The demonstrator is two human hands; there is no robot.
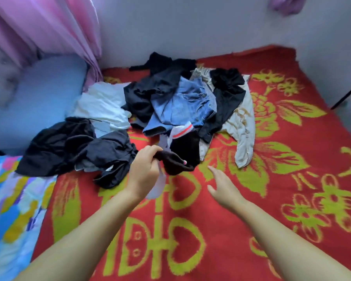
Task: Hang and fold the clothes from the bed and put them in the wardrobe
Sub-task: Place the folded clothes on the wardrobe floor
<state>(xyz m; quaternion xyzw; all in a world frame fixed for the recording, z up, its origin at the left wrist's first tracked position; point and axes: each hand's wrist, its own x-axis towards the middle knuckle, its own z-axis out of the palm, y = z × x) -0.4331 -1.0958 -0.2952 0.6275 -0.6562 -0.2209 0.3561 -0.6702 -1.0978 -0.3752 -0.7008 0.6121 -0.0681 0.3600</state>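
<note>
Watching head cam: we're at the pick step, first garment coming off the pile. Left hand has fingers curled round a bunched edge of a dark garment, which sits at the near edge of the pile, part lifted, part on the red blanket. Something pale hangs under the left hand too; can't tell if it's a separate piece or a lining. Right hand holds nothing, fingers straight and loosely together, thumb out, hovering just beside the dark garment, not touching. Rest of the pile is behind: denim piece on top in the middle, white item to the left, cream top to the right, more black clothes spilling toward the blue pillow. Nothing looks folded or hung yet, so I'd put the task near its start. Wardrobe not in view. A hanger-like shape shows at the far right edge, too small to be sure. Next move, my read: right hand needs a second grip on the dark garment, opposite edge, then lift clear and shake it open to see what it is and decide fold or hang. Risk: it's tangled with the white-and-pink striped piece touching it and drags that along.
</note>
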